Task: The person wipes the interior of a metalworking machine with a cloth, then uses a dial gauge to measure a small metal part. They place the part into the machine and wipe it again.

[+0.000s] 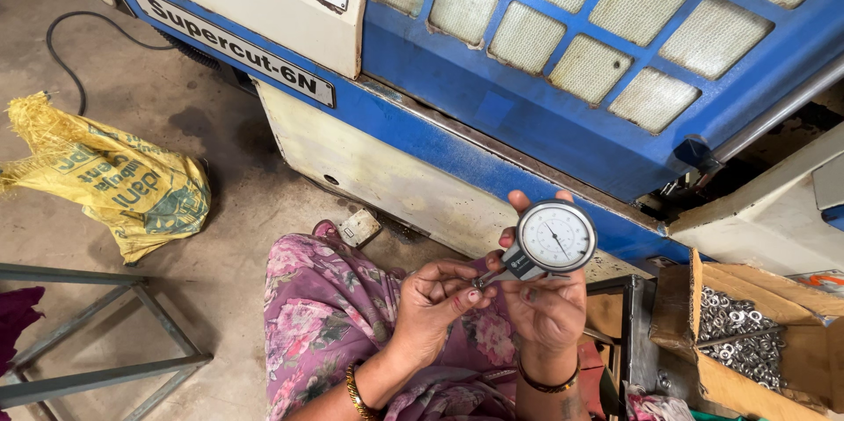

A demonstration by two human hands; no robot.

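My right hand (547, 302) holds up a round dial gauge (555, 237) with a white face and a thin needle, thumb and fingers wrapped behind it. My left hand (433, 298) pinches a small metal part (479, 280) at the gauge's lower tip, fingertips touching it. Both hands are raised in front of my floral pink clothing (321, 315). A bangle sits on my left wrist, a dark band on the right.
A blue and cream machine (492, 113) with a mesh-window door fills the upper frame. A cardboard box of small metal rings (743, 337) stands at right. A yellow woven sack (114, 179) lies on the concrete floor at left, above a grey metal frame (97, 333).
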